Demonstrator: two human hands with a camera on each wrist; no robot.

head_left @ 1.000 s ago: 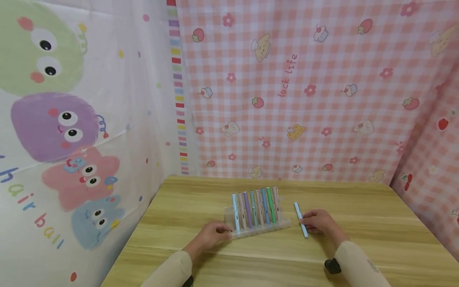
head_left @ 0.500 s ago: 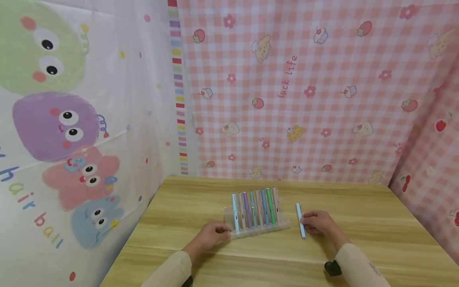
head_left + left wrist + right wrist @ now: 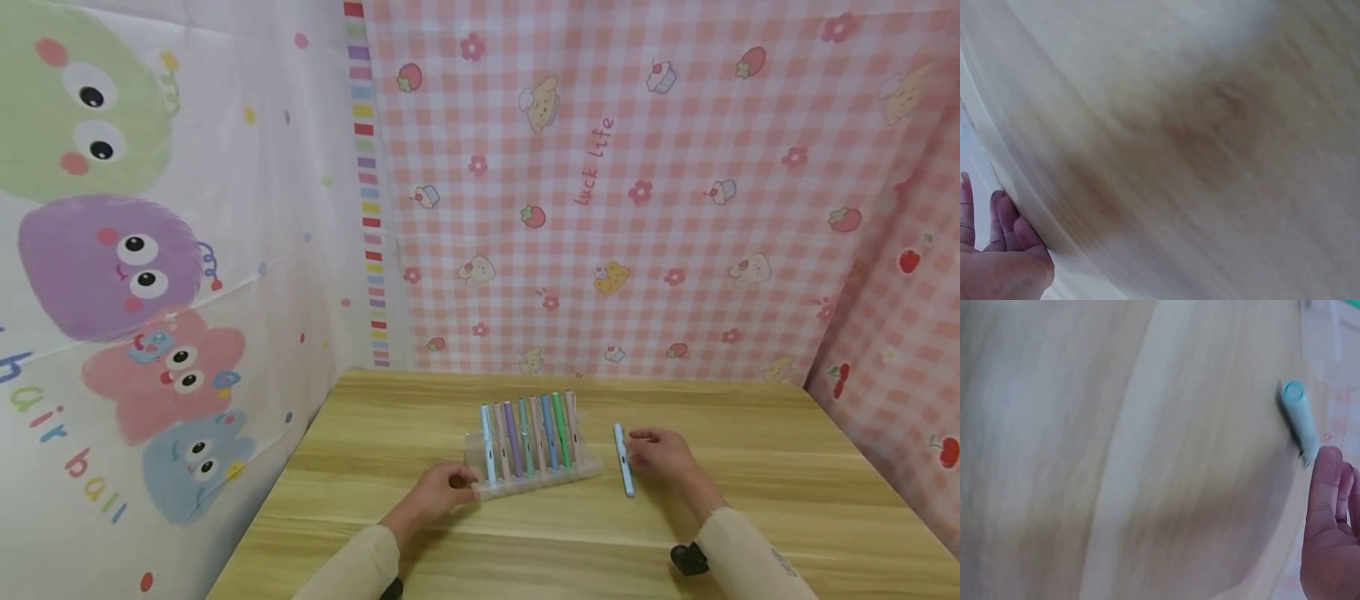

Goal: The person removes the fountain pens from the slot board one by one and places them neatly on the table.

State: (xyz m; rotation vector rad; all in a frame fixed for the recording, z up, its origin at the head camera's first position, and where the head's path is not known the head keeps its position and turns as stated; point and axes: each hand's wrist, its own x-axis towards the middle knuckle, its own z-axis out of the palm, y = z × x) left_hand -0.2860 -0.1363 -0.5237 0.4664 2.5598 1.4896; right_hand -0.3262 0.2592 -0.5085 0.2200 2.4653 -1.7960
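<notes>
A clear pen rack (image 3: 540,480) stands on the table with a row of several capped pens (image 3: 531,437) leaning in it, in light blue, purple, green, blue and pinkish tones. My left hand (image 3: 442,490) holds the rack's left end with thumb and curled fingers; in the left wrist view only part of that hand (image 3: 1010,256) shows, at the lower left corner. To the right of the rack, a light blue pen (image 3: 624,460) lies on the table. Beside it is my right hand (image 3: 663,457), fingers extended; in the right wrist view its fingertips come close to the pen (image 3: 1300,419).
Wood-grain table (image 3: 525,550) reaches back to a pink checked cloth (image 3: 600,233). On the left hangs a white cloth with cartoon figures (image 3: 135,258). A black wrist strap piece (image 3: 688,559) sits under the right sleeve.
The light blue pen has turned slightly on the table. My right fingers have straightened and shifted toward its upper part. The left hand and rack stay put, with a small shift of the head view.
</notes>
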